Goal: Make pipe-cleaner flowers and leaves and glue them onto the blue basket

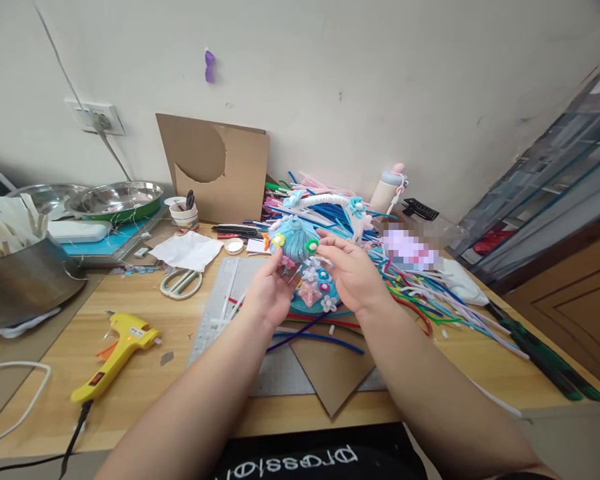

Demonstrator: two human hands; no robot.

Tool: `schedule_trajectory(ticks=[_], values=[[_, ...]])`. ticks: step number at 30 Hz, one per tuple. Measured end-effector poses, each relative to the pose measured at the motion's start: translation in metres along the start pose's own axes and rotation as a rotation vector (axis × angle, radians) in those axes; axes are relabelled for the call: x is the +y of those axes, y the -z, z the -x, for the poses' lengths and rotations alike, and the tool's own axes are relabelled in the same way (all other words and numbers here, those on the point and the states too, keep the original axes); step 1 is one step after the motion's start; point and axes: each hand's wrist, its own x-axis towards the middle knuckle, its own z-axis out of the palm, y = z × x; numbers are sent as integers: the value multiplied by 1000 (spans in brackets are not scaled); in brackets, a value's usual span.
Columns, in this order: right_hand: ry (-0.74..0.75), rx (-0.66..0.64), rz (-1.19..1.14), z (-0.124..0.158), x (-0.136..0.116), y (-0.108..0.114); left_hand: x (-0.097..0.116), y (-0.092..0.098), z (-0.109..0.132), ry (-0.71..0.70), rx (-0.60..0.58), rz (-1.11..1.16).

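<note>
One wooden bench [145, 387], spreading below the left grip [273, 290] and the right grip [353, 273]. Carries, behind and to the right of the grips, a heap of fuzzy stems [330, 215] in many colours. Directly beneath the grips, a grey mat [277, 377], partly hidden. Behind and left of the grips, a cardboard panel [247, 167] with a rounded cut-out, standing upright. Far left of the left grip, a metal pot [25, 280] packed with pale sticks [10, 233]. Nearer on that side, a yellow glue gun [127, 337], lying flat. Just behind the right grip, a white arch [325, 200] dressed with blue flowers [357, 205]. Low between the grips, a blue base [330, 283] bearing a pink star [309, 292]; whether joined to the arch, cannot tell. Between both grips, raised above the bench, a blue shell [295, 235]. Left grip clamped on its left side, thumb in front. Right grip clamped on its right edge, thumb and fingertips together. Left of the left grip, scissors [181, 283]. By the left thumb, a yellow flower [279, 241]; at the right fingertips, a green flower [312, 247].
</note>
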Motion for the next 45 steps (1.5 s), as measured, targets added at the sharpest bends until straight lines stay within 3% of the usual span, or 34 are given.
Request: schedule_trajectory(ticks=[8,45], values=[[100,77,268,-3,10,-2,-5,5,-5,-10,-31,-25],[102,166,199,-7,15,-11,-6,4,-3,-67,-41,-5]])
